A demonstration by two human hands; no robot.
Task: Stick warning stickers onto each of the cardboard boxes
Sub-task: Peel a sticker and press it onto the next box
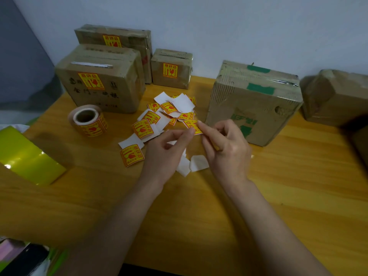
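Note:
A yellow-and-red warning sticker [192, 126] is pinched between the fingertips of my left hand [169, 150] and my right hand [225, 148], above the wooden table [199, 206]. Three cardboard boxes carry a sticker: a big one at the left [99, 80], one behind it [113, 36] and a small one [171, 68] by the wall. A box with green tape [253, 102] stands just right of my hands, and a tape-wrapped box [334, 96] sits at the far right; neither shows a sticker. Loose stickers and white backing papers [159, 116] lie scattered ahead of my hands.
A sticker roll [88, 120] stands in front of the big left box. A roll of yellow-green tape [25, 156] lies at the table's left edge. White backing scraps [191, 164] lie under my hands. A pale wall runs behind the boxes.

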